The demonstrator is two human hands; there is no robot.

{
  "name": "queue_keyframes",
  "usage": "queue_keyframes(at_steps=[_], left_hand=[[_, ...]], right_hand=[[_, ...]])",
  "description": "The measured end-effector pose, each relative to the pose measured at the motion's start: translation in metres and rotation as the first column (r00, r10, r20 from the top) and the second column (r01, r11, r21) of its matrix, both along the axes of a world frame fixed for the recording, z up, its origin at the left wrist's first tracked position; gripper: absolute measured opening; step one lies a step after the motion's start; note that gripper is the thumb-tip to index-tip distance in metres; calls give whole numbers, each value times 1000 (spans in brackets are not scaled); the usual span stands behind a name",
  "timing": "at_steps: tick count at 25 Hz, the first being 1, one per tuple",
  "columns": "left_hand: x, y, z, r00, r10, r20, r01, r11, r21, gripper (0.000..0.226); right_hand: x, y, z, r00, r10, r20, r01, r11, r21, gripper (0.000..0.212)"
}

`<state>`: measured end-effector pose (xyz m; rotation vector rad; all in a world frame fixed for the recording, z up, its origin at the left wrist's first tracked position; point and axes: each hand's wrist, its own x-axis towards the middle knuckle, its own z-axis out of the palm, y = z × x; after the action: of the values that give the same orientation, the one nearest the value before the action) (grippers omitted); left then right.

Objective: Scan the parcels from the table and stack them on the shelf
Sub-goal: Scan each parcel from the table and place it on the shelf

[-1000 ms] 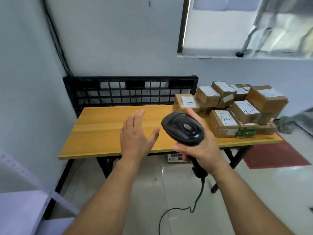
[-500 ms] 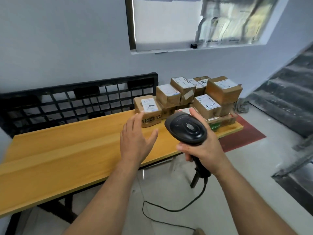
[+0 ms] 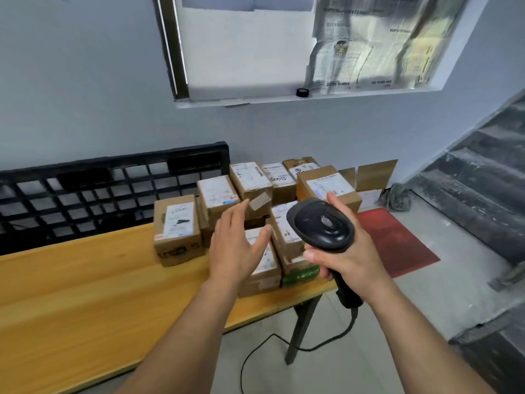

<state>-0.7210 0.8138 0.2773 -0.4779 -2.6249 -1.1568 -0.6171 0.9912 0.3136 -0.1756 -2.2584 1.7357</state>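
Soft daylight from the window (image 3: 255,46); slight blur, wide-angle bending at edges.

Yellow wooden table (image 3: 85,294) on dark legs. Labelled cardboard parcels (image 3: 218,194) crowd its right end, some stacked on others; the leftmost parcel (image 3: 176,228) sits just beside the cluster.

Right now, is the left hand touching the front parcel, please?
Cannot tell: the head view shows the left hand overlapping the front parcel, with no visible contact or gap.
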Motion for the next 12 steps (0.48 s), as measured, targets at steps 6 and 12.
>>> queue_keyframes(at_steps=[6, 12], left_hand=[[-32, 107, 7, 989, -53, 135, 48, 998, 40, 69], [-65, 159, 1, 948, -107, 300, 115, 993, -10, 73]], right_hand=[[-26, 112, 1, 992, -118, 32, 118, 993, 6, 102], [-54, 151, -6, 975, -207, 78, 209, 978, -11, 103]])
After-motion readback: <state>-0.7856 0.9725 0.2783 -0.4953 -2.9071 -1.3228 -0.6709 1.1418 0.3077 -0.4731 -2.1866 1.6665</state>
